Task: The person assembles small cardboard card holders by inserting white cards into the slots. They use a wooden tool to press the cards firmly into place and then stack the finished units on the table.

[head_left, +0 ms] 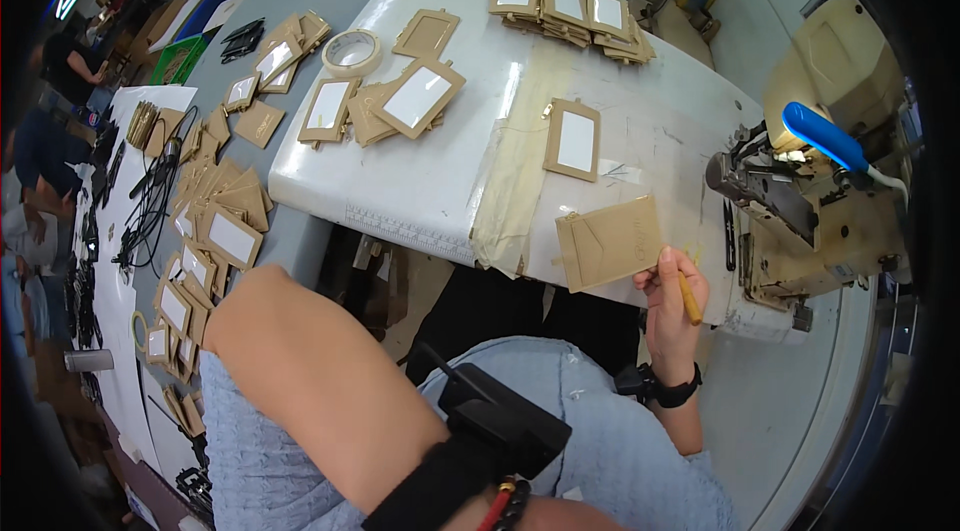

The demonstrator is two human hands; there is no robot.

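My right hand (675, 296) pinches the lower right corner of a tan card holder (610, 243) between thumb and finger. The holder lies tilted at the near edge of the white table, its slanted pocket side up. A short yellow-brown handle (689, 299) also sits among the fingers of this hand; its working end is hidden. My left arm (320, 371) is bent, with the elbow out to the left. Of my left hand (572, 514), only a strip past the bracelets shows at the lower edge; its fingers are out of sight. Another card holder (575, 139) with a white window lies just beyond.
A sewing machine (780, 201) stands at right, with a blue-headed lamp (825, 136). Stacked card holders (565, 6) lie at the far edge. A tape roll (352, 53) is beside more holders (418, 96). Loose holders (232, 236) and black cords (155, 191) cover the left bench.
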